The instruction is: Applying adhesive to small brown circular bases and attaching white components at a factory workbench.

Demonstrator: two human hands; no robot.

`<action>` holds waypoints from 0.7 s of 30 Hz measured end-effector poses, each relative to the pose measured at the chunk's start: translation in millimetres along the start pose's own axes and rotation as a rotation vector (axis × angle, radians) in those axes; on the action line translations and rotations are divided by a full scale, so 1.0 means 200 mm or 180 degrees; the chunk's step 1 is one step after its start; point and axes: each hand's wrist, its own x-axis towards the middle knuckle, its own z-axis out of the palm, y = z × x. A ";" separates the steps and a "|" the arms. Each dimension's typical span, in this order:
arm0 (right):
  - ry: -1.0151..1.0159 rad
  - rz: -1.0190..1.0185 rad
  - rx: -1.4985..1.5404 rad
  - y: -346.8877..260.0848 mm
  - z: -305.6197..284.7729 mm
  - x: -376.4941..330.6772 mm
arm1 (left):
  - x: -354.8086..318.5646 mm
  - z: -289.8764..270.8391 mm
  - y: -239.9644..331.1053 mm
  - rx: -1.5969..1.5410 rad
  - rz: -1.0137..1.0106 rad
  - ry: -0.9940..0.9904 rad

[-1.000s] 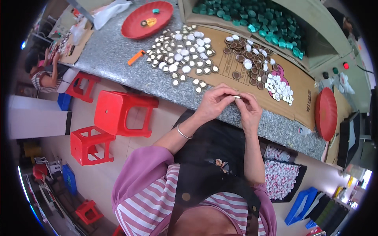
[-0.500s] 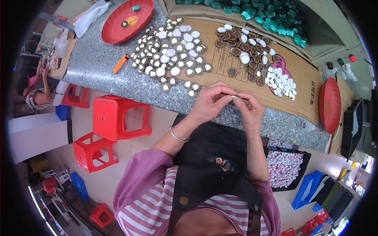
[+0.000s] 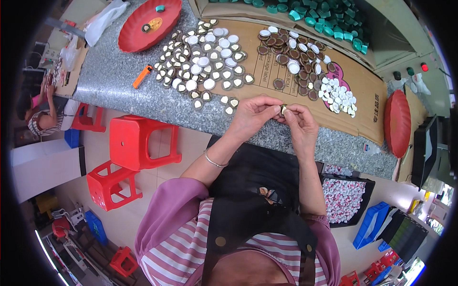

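My left hand (image 3: 254,116) and my right hand (image 3: 302,125) meet at the near edge of the counter. Between both sets of fingertips is a small dark round disc (image 3: 283,109) with a cream patch on its face; fingers partly hide it. Left of it on the counter and cardboard lies a spread of similar discs (image 3: 215,75), many with cream patches, others white side up. Beyond my right hand are brown discs with fluted rims (image 3: 282,59), some white side up. Closer to that hand sits a pile of small white pieces (image 3: 339,97).
A cardboard sheet (image 3: 372,102) covers part of the granite counter (image 3: 107,81). Red dishes (image 3: 131,35) (image 3: 398,125) stand at either end. An orange cutter (image 3: 142,77) lies left. Green cups (image 3: 329,21) fill the compartment behind. Red stools (image 3: 125,143) stand left; another person (image 3: 45,117) sits farther left.
The disc between my fingers now shows its dark rim and cream patch, where before only a pale bit showed. My fingertips have shifted around it. The whole view has moved slightly.
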 end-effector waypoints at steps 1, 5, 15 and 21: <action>-0.0005 0.0008 -0.0024 0.00 0.00 0.00 | 0.00 0.00 -0.01 -0.0008 0.0021 0.0035; 0.0159 -0.0102 -0.0493 0.04 -0.02 -0.01 | 0.00 0.02 -0.02 0.0101 0.0104 0.0221; 0.0363 -0.0423 0.0059 0.04 -0.01 -0.04 | -0.02 0.04 -0.01 0.0173 0.0004 0.0178; 0.0432 -0.0515 -0.0245 0.05 -0.01 -0.04 | -0.02 0.02 -0.01 0.0181 0.0045 -0.0017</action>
